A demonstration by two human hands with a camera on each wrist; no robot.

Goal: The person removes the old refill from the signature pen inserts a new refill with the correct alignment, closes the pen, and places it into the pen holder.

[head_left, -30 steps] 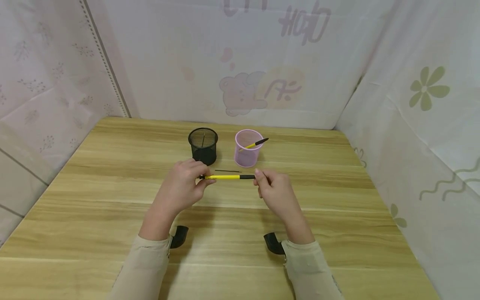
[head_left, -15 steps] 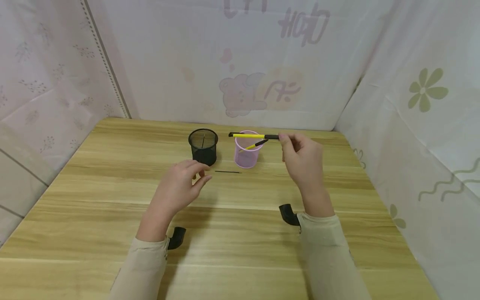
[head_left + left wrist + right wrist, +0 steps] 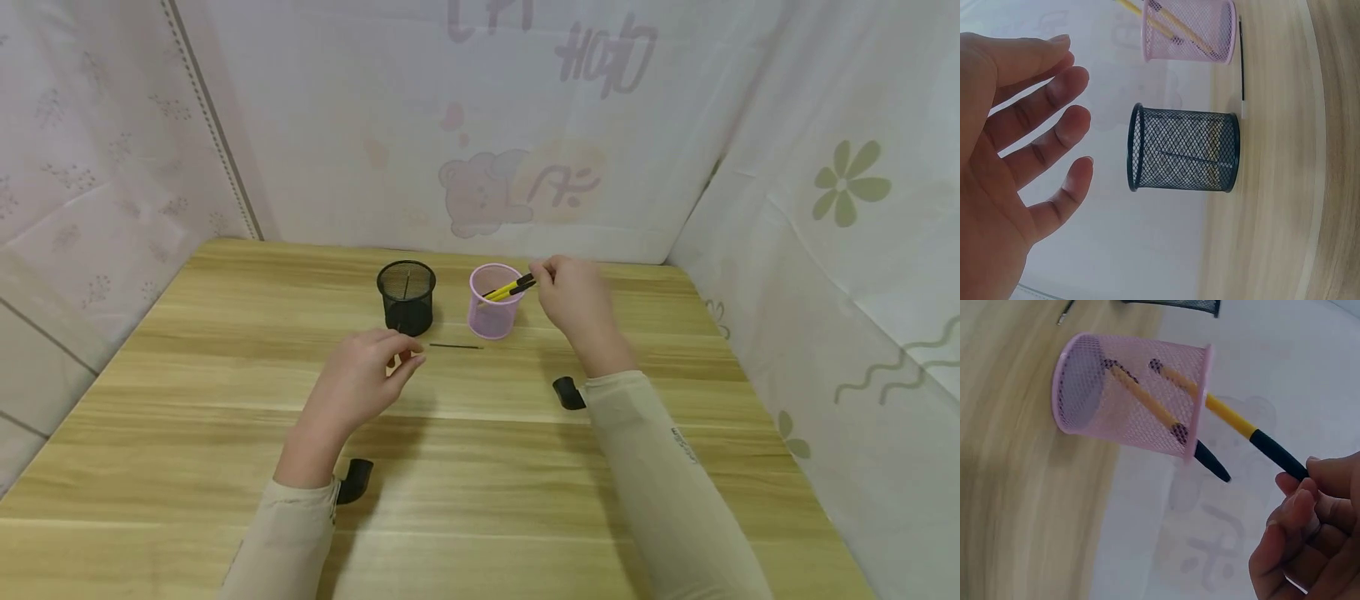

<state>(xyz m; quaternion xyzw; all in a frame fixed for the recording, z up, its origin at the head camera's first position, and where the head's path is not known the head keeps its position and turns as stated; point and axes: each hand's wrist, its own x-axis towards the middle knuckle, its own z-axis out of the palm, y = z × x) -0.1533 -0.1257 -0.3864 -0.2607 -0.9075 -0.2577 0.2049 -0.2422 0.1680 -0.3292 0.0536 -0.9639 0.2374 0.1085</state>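
My right hand (image 3: 573, 300) pinches a yellow pen (image 3: 1232, 415) by its black end. The pen's other end is inside the pink mesh pen cup (image 3: 492, 323), with the pen slanting over the rim. A second yellow-and-black pen (image 3: 1147, 403) leans in the same cup, its black end sticking out. My left hand (image 3: 363, 367) hovers in front of the black mesh pen cup (image 3: 1185, 150), fingers loosely bent and holding nothing. One thin dark rod (image 3: 1197, 158), like a pen refill, leans inside the black cup.
Another thin black rod (image 3: 456, 346), like a refill with a pale tip, lies on the wooden table (image 3: 450, 500) in front of the cups. Patterned cloth (image 3: 360, 125) hangs behind the table and along both sides. Black curved pieces stick out at both sleeve cuffs.
The pen has left my left fingers. My right hand first carried it right and up, then lowered its free end into the pink cup. The left hand has stayed nearly still.
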